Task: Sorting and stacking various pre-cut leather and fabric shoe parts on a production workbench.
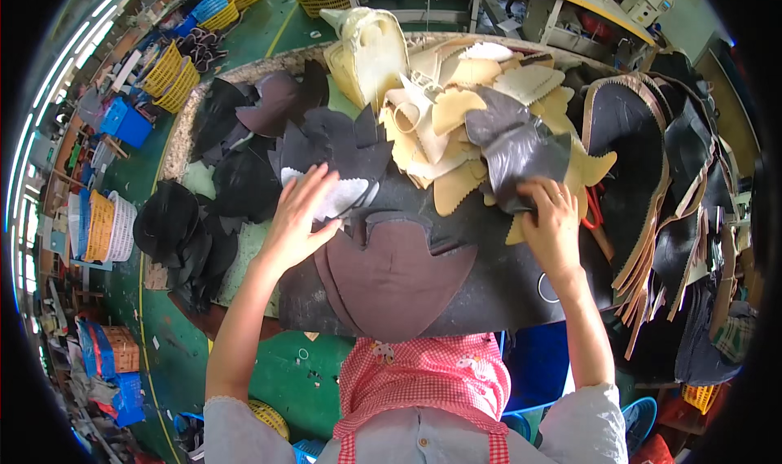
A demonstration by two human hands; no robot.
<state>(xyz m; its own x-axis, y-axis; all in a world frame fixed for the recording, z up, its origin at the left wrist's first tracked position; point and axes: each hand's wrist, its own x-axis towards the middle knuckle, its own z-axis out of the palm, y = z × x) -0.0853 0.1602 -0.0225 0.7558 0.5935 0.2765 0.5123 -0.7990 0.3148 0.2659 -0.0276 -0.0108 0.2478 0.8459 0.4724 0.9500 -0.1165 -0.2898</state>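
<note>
My left hand (295, 228) is open, its fingers spread over a light grey zigzag-edged piece (347, 197) that lies on black leather pieces (332, 142). My right hand (555, 224) has its fingers bent on the near end of a shiny black leather piece (525, 156), which rests on a pile of cream and yellow zigzag-edged pieces (458, 189). Its fingertips are partly hidden against the dark leather. Between my forearms, brown rounded leather pieces with a notched far edge (391, 281) lie stacked on a black mat (513, 268).
A pale yellow cut-open plastic jug (375, 57) stands at the far side. Long black strips with tan edging (639, 179) hang over the right side. Red-handled scissors (593, 207) lie beside my right hand. More black pieces (175, 228) lie at left; baskets (171, 77) stand beyond the table.
</note>
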